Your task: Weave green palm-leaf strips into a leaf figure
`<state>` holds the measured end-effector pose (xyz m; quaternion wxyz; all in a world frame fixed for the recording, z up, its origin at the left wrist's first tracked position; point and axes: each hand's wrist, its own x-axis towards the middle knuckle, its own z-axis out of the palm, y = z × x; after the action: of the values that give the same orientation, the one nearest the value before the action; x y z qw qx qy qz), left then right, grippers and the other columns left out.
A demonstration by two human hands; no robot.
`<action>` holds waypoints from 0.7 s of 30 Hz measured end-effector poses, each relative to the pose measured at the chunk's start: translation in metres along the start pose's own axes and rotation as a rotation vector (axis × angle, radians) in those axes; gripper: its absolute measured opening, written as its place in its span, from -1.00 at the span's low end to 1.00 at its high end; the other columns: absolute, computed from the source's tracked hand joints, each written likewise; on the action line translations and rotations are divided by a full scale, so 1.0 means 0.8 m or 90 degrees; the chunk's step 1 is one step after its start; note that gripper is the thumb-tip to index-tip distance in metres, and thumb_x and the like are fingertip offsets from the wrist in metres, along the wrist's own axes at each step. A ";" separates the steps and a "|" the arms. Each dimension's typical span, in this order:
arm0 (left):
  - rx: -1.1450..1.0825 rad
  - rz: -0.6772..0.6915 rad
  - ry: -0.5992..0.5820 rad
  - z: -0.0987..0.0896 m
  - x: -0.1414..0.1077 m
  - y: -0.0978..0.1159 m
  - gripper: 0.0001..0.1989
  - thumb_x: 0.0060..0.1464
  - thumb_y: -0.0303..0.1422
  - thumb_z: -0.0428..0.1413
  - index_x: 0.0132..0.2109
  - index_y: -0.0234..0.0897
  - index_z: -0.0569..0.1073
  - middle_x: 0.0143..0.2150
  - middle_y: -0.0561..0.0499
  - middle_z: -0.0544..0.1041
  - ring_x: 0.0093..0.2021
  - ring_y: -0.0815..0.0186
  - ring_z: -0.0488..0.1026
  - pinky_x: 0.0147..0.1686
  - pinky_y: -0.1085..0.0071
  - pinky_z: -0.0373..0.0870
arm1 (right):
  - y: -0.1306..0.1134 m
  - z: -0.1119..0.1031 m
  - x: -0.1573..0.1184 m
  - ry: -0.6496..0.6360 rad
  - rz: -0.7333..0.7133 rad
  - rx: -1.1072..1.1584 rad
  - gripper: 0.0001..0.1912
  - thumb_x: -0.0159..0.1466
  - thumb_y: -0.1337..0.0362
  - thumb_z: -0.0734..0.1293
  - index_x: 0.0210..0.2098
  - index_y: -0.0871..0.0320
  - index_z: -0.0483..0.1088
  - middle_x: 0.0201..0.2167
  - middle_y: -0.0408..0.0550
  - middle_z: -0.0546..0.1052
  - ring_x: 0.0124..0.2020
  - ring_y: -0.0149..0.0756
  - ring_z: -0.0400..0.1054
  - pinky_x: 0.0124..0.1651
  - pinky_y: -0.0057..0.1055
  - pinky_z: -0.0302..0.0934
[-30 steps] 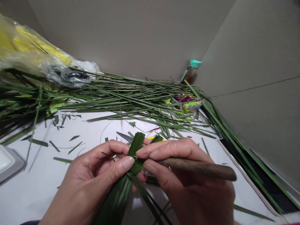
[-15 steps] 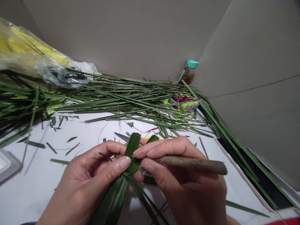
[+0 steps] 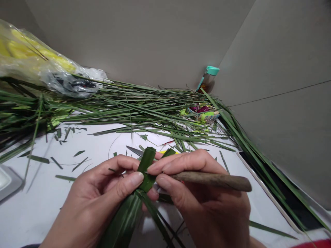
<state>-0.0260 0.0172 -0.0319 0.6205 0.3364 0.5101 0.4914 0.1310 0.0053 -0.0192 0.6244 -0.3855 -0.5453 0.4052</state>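
A person's left hand and right hand meet at the near middle over a white table. The left grip pinches a folded, glossy green leaf strip piece between thumb and fingers, its broad blades trailing near. The right grip pinches a slim brown wooden-handled tool close to its tip, fingertips at the leaf piece's right edge. At right lies a flat black panel with a pale rim, green blades across it; at left, a white plastic box. Just beyond the hands shows a pointed grey metal blade. Farther, a heap of long green leaves spans the table, with a clear turquoise-lidded bottle behind it at far right
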 end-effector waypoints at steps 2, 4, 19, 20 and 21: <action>-0.015 0.005 -0.010 -0.001 0.000 -0.001 -0.72 -0.28 -0.50 0.42 -0.39 -0.02 0.64 -0.53 0.20 0.66 -0.57 0.33 0.56 -0.61 0.58 0.41 | 0.000 -0.002 0.001 -0.021 -0.006 0.002 -0.79 0.18 0.51 0.47 -0.32 0.05 0.60 -0.32 -0.18 0.68 -0.40 -0.35 0.59 -0.39 -0.51 0.51; -0.023 0.000 -0.022 0.000 0.000 -0.001 -0.72 -0.25 -0.51 0.42 -0.39 -0.01 0.64 -0.51 0.21 0.67 -0.57 0.35 0.56 -0.58 0.60 0.44 | 0.000 -0.002 0.001 -0.023 -0.011 0.012 -0.79 0.19 0.51 0.46 -0.31 0.05 0.60 -0.31 -0.18 0.68 -0.46 -0.37 0.57 -0.38 -0.49 0.51; -0.032 -0.024 -0.028 -0.001 -0.007 0.002 -0.77 -0.26 -0.46 0.44 -0.40 -0.06 0.63 -0.56 0.19 0.67 -0.59 0.36 0.56 -0.62 0.63 0.38 | 0.001 -0.006 0.000 -0.046 -0.041 -0.048 -0.75 0.21 0.53 0.43 -0.26 0.03 0.57 -0.32 -0.21 0.66 -0.32 -0.35 0.60 -0.31 -0.53 0.52; -0.033 -0.028 -0.028 0.000 -0.006 0.002 -0.77 -0.25 -0.45 0.44 -0.40 -0.06 0.63 -0.56 0.20 0.66 -0.59 0.36 0.56 -0.61 0.63 0.38 | 0.001 -0.005 0.001 -0.043 -0.038 -0.053 -0.76 0.21 0.52 0.44 -0.27 0.03 0.57 -0.33 -0.22 0.66 -0.36 -0.37 0.60 -0.32 -0.53 0.52; -0.026 -0.027 -0.023 0.002 -0.006 0.002 -0.78 -0.24 -0.44 0.44 -0.40 -0.07 0.63 -0.56 0.21 0.65 -0.58 0.37 0.56 -0.60 0.64 0.39 | 0.001 -0.005 0.001 -0.037 -0.034 -0.058 -0.77 0.22 0.52 0.44 -0.27 0.03 0.57 -0.34 -0.23 0.66 -0.40 -0.38 0.59 -0.33 -0.52 0.53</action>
<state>-0.0251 0.0133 -0.0286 0.6466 0.3219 0.4956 0.4823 0.1347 0.0058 -0.0201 0.6010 -0.3866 -0.5910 0.3742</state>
